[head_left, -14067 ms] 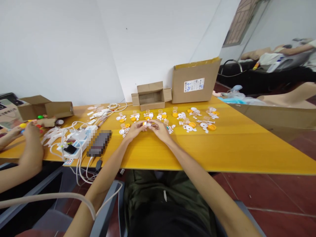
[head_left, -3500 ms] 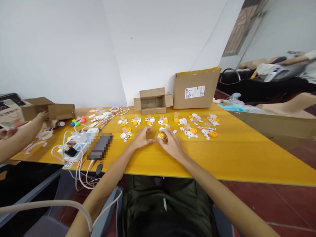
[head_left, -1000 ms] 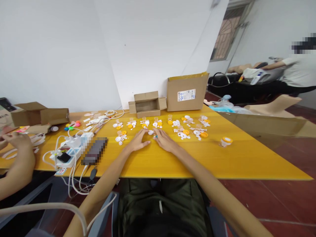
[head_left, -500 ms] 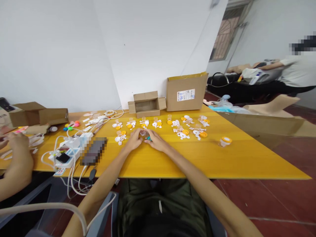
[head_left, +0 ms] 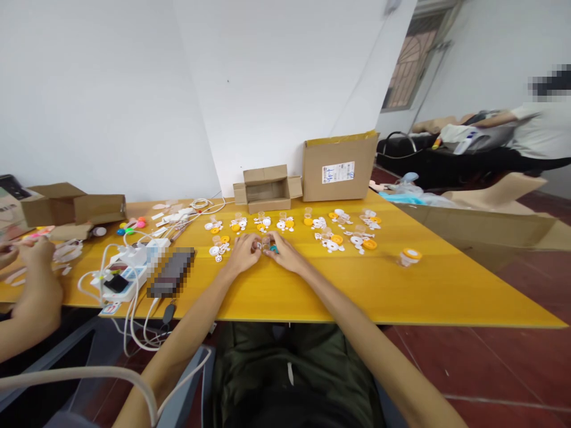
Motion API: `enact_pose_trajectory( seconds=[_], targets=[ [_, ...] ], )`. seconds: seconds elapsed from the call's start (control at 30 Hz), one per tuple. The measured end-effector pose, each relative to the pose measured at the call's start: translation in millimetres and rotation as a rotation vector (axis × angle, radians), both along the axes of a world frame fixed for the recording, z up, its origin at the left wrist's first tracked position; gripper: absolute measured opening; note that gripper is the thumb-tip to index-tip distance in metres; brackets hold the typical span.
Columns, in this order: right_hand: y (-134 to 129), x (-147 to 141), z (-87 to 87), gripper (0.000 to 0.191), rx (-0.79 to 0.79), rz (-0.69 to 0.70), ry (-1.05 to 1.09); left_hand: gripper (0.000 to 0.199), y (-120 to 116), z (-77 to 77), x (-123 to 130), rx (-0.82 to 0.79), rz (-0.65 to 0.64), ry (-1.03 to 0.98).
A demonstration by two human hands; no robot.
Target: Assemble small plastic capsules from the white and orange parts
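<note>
My left hand is closed, fingertips pinched together on something small that I cannot make out. Just to its right, my right hand curls round a small clear cup, with a teal piece at its fingers. Both hands are close together over the yellow table. Beyond and beside them lie several small groups of white discs, orange rings and clear cups, such as a white disc left of my left hand and an orange ring to the right.
An open small carton and a larger closed box stand at the back. A jar with an orange lid is at the right. A power strip, cables and a phone lie left. Another person's hands work at far left.
My left hand has moved slightly away from my right hand, opening a small gap where the clear cup shows more. The whole view has shifted a little.
</note>
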State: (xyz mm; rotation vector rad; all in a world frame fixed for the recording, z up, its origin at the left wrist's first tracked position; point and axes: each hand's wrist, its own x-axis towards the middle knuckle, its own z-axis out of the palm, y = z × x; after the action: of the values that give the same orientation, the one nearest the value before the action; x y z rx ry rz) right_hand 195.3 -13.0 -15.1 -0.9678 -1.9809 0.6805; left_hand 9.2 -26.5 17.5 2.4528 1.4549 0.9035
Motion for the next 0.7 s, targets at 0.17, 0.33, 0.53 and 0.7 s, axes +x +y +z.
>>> enact_pose_trajectory(
  seconds=[0.17,0.33,0.53,0.7],
  targets=[
    [2.6,3.6,-2.6,0.038,-0.023,-0.019,0.123,0.02,-2.7,1.1,0.7,0.043,-0.077,-0.016],
    [10.2,19.1,-7.7,0.019,-0.061,-0.123,0.314,0.023,-5.5,-0.5,0.6,0.041,-0.161,0.057],
    [5.5,40.1,-6.8,0.011,-0.033,-0.109,0.205,0.035,-4.3,-4.1,-1.4,0.005,-0.194,0.127],
    [-2.1,41.3,-2.6,0.012,0.018,-0.116,0.085,0.034,-5.4,-3.2,0.1,-0.016,-0.226,0.155]
  ],
)
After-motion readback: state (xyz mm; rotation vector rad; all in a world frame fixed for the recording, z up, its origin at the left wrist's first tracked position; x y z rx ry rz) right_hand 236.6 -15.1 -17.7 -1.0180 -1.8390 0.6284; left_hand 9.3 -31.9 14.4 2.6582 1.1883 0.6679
